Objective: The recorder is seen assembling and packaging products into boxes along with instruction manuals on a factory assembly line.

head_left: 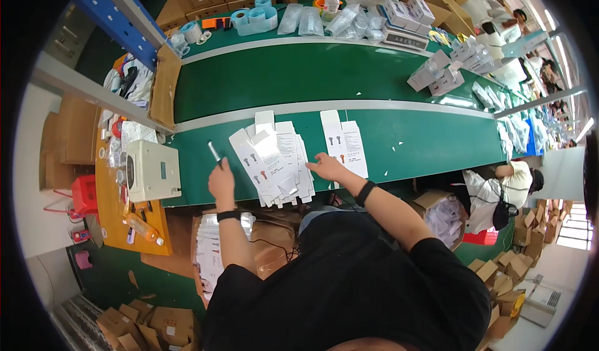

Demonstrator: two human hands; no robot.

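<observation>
My left hand (221,181) is closed around a slim knife-like tool (214,149) with a shiny, pale shaft, its tip pointing away from me above the green table. In front of me lies a fanned pile of flat, unfolded white cartons (256,154) printed with small pictures of handheld devices. My right hand (329,168) reaches in between this pile and another flat carton (353,148) to its right. Its fingers are partly stretched, with the fingertips at the pile's right edge; nothing shows in them.
A beige machine (153,170) stands left, by an orange bottle (145,229). Beyond the bench runs a green conveyor belt (281,76) with white boxes (430,73) at right. More flat cartons (209,245) fill a box below my left arm. Another person (515,179) sits at right.
</observation>
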